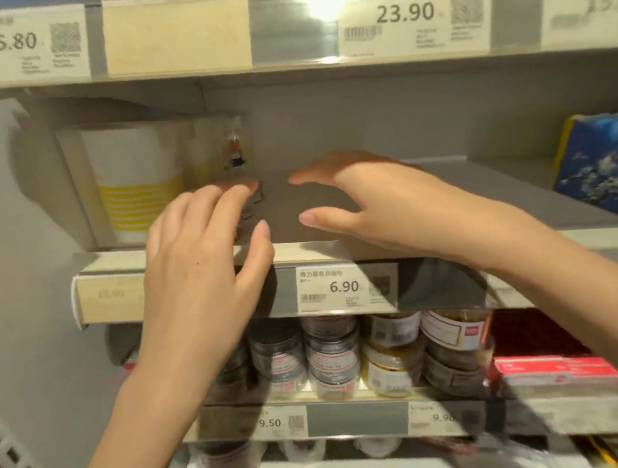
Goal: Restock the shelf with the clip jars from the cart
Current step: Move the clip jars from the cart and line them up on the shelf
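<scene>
Clip jars (332, 357) stand stacked on the lower shelf (357, 417); judged light, rigid, smooth-walled, best gripped around the body below the lid. Left hand (202, 252) and right hand (365, 205) hover spread and empty over the middle shelf (484, 173).

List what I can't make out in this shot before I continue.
- Cart: outside the head view.
- Item under left hand: covered by the fingers.
- Jars on the lower shelf: labels blurred, leftmost ones behind the left forearm.
- Beige tag: price too faint.
- Blue pack: cut by the right edge.
</scene>
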Demonstrator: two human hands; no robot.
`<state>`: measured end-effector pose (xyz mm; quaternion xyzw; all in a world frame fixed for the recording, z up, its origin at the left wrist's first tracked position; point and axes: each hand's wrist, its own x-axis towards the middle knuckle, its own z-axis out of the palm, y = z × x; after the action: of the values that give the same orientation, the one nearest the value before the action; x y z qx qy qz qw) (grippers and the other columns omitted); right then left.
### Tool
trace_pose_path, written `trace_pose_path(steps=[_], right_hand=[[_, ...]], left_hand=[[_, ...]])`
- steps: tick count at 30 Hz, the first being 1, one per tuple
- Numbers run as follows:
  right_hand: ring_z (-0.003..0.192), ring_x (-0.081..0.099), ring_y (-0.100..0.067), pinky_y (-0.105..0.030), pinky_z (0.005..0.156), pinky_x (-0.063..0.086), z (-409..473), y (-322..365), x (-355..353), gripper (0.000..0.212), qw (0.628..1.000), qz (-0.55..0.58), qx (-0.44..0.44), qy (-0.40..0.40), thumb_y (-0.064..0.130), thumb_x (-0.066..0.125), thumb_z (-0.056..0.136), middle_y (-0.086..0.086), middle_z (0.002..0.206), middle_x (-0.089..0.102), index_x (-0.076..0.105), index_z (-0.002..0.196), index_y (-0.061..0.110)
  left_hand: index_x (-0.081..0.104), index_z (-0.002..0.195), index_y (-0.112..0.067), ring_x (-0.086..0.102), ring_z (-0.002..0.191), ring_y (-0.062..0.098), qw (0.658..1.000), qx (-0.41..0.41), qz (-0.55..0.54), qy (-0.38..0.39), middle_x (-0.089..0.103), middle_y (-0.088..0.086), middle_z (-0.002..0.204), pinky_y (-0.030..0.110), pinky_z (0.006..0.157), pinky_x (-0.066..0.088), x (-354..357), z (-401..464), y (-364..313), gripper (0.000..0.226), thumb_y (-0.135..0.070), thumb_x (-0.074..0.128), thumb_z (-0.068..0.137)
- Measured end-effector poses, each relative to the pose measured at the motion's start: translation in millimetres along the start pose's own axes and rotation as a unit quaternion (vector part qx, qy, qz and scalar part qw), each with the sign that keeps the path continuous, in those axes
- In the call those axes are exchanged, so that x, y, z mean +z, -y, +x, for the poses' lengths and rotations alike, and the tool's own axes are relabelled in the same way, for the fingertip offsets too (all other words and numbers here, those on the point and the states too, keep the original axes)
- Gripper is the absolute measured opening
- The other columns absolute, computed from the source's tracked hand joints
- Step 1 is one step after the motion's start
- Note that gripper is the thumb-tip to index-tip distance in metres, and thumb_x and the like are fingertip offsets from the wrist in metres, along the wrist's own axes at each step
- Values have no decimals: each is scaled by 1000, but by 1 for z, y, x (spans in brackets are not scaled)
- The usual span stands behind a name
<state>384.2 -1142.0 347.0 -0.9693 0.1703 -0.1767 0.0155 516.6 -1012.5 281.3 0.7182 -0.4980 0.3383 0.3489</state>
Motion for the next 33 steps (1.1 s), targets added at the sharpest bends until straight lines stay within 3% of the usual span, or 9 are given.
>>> trace_pose_path(steps=[2,6,10,14,24,27,33], right_hand=[[127,45,-14,-41,99,43,-23,-8,-8,56,998,-44,36,-38,58,42,91,7,139,49,36,141,35],[126,42,-19,-36,94,37,-75,-30,-15,57,981,-154,77,-92,61,37,90,4,136,48,37,140,34],[125,47,-24,-42,99,39,-132,-58,-17,57,972,-154,86,-153,54,43,89,-3,133,54,51,133,19],[133,41,-24,-49,106,36,-203,-85,-18,63,964,-124,144,-184,54,38,86,-7,141,48,51,133,15],[133,41,-26,-52,105,36,-390,-130,-16,67,936,-162,285,-131,56,36,87,-10,142,46,48,136,12],[139,30,-22,-48,112,24,-446,-131,-9,71,921,-159,340,-104,60,30,87,-7,148,38,40,142,16],[144,15,-16,-45,117,13,-546,-130,13,78,884,-131,444,-65,66,19,84,0,155,23,27,148,21]], left_hand=[[55,124,-9,44,113,30,1000,19,-14,17,56,10,118,37,97,28,6,0,-18,45,-36,38,91],[53,130,-11,45,119,33,997,49,-43,42,55,10,125,43,102,29,22,-7,-57,49,-38,38,91],[52,132,-15,40,127,27,990,82,-98,52,53,6,132,42,107,25,35,-16,-111,47,-36,39,92],[55,129,-13,37,133,28,981,110,-146,64,50,8,137,45,110,21,45,-30,-173,46,-36,41,92],[59,124,-13,43,127,30,945,191,-232,132,56,9,130,45,107,26,64,-100,-324,45,-36,40,90],[59,122,-13,44,127,29,928,212,-265,156,57,7,128,46,109,26,71,-132,-365,43,-36,40,91],[58,123,-16,45,127,27,875,278,-322,233,57,4,129,44,108,27,92,-199,-444,43,-37,41,91]])
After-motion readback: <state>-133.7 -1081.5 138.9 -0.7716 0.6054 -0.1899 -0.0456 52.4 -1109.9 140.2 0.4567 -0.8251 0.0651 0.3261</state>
